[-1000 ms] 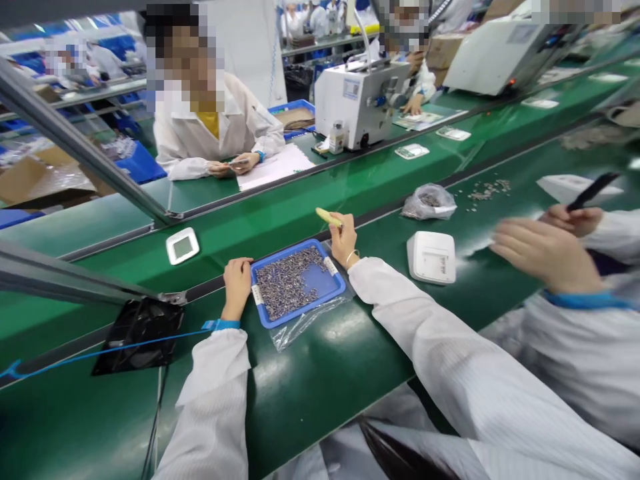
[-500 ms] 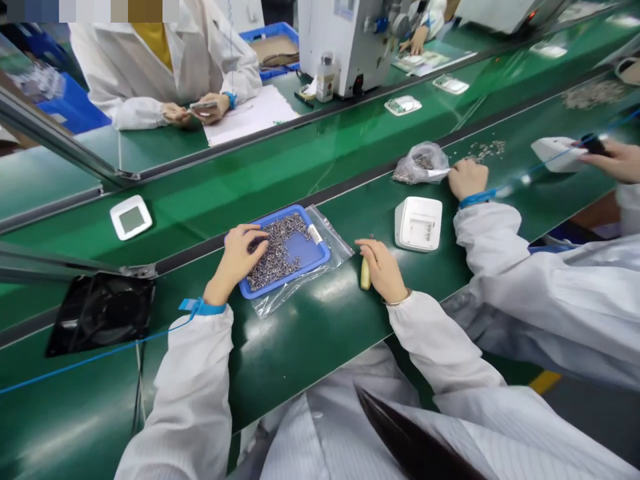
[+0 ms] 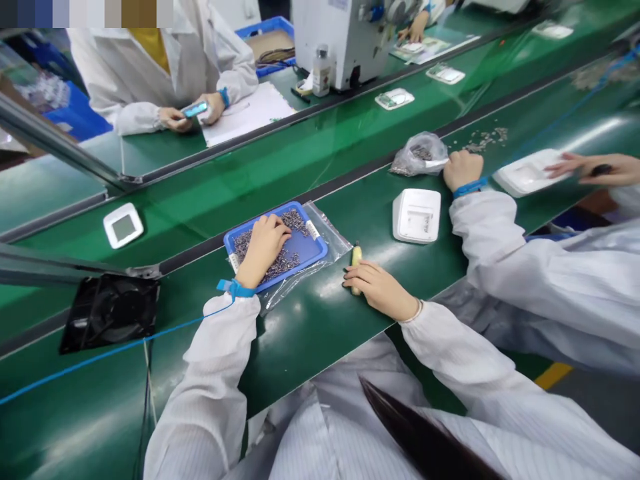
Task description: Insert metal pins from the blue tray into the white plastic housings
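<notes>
The left hand (image 3: 263,245) lies in the blue tray (image 3: 314,253), its fingers curled down into the heap of small grey parts (image 3: 285,260); whether they pinch any cannot be told. The right hand (image 3: 381,288) rests on the green surface (image 3: 320,320) with its fingers loosely closed over a yellowish tool (image 3: 356,257), whose dark tip pokes out toward the belt. The tray sits on a clear plastic bag (image 3: 333,240) just left of the tool.

Beyond the right hand, a white housing (image 3: 417,215) lies near, then a co-worker's hand (image 3: 461,169) touching a bag of parts (image 3: 417,153), with loose parts (image 3: 483,139) scattered past it. That co-worker's other hand (image 3: 595,168) presses on a white cover (image 3: 527,172). Left of the tray, across the dark rail, sits a small white display unit (image 3: 123,225); a black fan (image 3: 111,311) lies nearer.

Half a second earlier the left hand touched only the tray's near-left corner; it has slid further in over the parts. The right hand has drawn back toward the body, the tool now showing ahead of its fingers.
</notes>
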A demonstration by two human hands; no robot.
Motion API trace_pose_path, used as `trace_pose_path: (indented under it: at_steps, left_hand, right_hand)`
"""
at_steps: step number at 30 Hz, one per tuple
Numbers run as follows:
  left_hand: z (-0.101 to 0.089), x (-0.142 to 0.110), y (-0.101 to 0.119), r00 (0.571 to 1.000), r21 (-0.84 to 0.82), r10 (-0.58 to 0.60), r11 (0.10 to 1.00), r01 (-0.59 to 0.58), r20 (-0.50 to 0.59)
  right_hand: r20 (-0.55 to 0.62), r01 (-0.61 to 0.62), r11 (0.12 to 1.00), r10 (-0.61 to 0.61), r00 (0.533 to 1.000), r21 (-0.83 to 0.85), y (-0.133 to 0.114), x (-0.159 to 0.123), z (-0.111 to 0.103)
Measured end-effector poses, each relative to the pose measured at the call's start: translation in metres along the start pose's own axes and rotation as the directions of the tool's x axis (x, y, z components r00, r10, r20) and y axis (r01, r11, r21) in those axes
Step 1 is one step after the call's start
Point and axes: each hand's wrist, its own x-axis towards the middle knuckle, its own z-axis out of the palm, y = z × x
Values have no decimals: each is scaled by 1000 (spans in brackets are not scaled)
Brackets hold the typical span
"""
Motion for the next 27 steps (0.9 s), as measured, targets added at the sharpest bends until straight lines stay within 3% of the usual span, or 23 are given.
trace_pose_path:
  at_steps: [6,12,15,18,20,23,27]
  left_hand:
    - [-1,-2,-2,993,17,50,999,-48,-108]
    - [5,-6,-4,972,-279,-31,960,-37,-233]
    - [6,-11,-1,971,-340,-12,938,-73,-241]
    - [12,-15,-1,973,-410,75,898,-162,-218]
    - [17,-16,-2,974,-485,118,852,-199,-192]
    - [23,-18,1,980,-576,78,799,-170,-180]
    - [24,-21,9,984,-565,17,817,-116,-177]
  right_hand:
    - [-40,12,1000,-13,999,-8,-5,29,0]
    - [-283,-175,979,197,939,101,-29,50,-4]
    - [-202,-365,923,383,902,121,-33,68,-6]
    - [-60,-456,889,458,887,49,-29,90,-7]
    - [0,-441,898,441,898,-7,-25,104,-6]
    - [79,-413,908,418,905,-74,-21,120,-5]
    - [109,-347,933,357,928,-99,-16,128,1]
